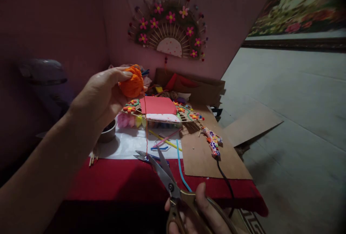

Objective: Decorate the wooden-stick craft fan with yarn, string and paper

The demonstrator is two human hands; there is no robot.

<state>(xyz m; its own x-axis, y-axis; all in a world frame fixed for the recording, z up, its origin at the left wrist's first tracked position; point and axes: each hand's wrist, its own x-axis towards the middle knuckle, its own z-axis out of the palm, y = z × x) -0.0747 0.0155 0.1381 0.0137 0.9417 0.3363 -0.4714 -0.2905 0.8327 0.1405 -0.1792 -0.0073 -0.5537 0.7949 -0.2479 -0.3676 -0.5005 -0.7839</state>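
My left hand (pixel 110 86) is raised above the table and grips a ball of orange yarn (pixel 132 82). One strand of the yarn (pixel 146 129) hangs straight down from the ball toward the scissor blades. Low in front, my right hand (pixel 202 212) has its fingers in the handles of a pair of scissors (pixel 171 187). The scissors point up and left with their blades apart, close to the strand's lower end. Whether the strand lies between the blades I cannot tell. Behind the blade tips, small thread snips (pixel 140 154) lie on the table.
A decorated fan with red card (pixel 158 105) stands at the back. A patterned glue gun (pixel 212 141) lies on brown cardboard (pixel 216 163), its black cord running off the front. Pipe cleaners (pixel 180 162), a grey bowl (pixel 109 135) and red cloth (pixel 108 180) are nearby. Another flowered fan (pixel 170 28) hangs behind.
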